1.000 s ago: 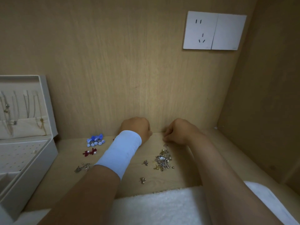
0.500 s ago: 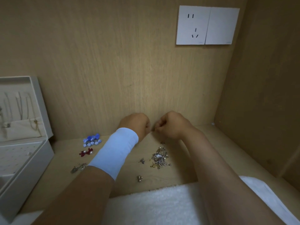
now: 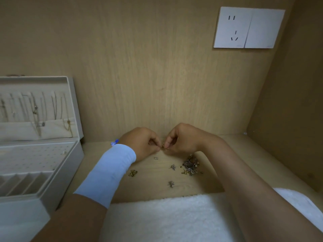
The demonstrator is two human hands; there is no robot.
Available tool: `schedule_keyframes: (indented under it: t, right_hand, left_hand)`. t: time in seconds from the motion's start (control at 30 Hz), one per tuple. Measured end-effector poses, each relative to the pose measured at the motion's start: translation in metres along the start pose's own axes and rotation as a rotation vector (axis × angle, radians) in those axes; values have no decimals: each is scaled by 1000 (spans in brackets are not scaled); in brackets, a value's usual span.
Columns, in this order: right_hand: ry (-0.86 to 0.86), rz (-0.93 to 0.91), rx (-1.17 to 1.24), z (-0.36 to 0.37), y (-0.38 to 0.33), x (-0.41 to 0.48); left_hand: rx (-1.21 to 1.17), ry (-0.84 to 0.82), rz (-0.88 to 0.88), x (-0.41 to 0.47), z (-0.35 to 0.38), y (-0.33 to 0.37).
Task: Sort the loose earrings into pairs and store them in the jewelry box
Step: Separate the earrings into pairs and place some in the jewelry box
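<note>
My left hand [image 3: 141,144] and my right hand [image 3: 181,138] meet above the wooden shelf, fingertips pinched together on a small gold earring [image 3: 165,147]. A heap of loose earrings [image 3: 190,165] lies just below my right wrist. Single pieces lie nearby: a silver one [image 3: 155,158], another [image 3: 173,167], a third [image 3: 171,183] and a gold one [image 3: 132,173]. The white jewelry box [image 3: 57,173] stands open at the left, its holed earring panel and slotted tray showing. A blue earring [image 3: 115,142] peeks out behind my left wrist.
A white wristband [image 3: 108,173] covers my left forearm. A white fluffy towel [image 3: 166,219] lies along the shelf's front edge. Necklaces hang inside the box lid [image 3: 35,109]. A wall socket [image 3: 248,27] sits on the wooden back panel; a side wall closes the right.
My two hands have come together and now pinch one small earring between them. The view has shifted so the box looms larger and my left arm hides the blue and red earrings.
</note>
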State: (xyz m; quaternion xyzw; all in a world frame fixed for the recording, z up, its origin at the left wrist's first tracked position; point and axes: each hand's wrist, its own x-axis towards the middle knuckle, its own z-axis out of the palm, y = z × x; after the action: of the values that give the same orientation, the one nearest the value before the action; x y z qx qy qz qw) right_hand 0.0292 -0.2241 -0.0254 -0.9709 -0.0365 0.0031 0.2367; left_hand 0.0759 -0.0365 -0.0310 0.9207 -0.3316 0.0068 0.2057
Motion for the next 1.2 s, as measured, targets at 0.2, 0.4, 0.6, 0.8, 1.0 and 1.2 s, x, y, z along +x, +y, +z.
schedule_keyframes:
  t: [0.2,0.4,0.6,0.8,1.0,1.2]
  right_hand:
    - [-28,38,-100,5,-2,1]
    - [-20,42,-134,4,-2,0]
    - [-2,31,-105,2,-5,0]
    - [13,-18,-129,11,-14,0]
    - [47,6,-170,14,-10,2]
    - [40,16,-108,6,-9,1]
  left_hand:
    - [64,-19,45,2,7,3]
    - [31,-54,59,2,12,3]
    - [-65,-12,24,1,5,-4]
    - [41,-114,18,-3,-7,-2]
    - [159,-166,77,-7,-4,6]
    - [139,-265,58,-14,-7,10]
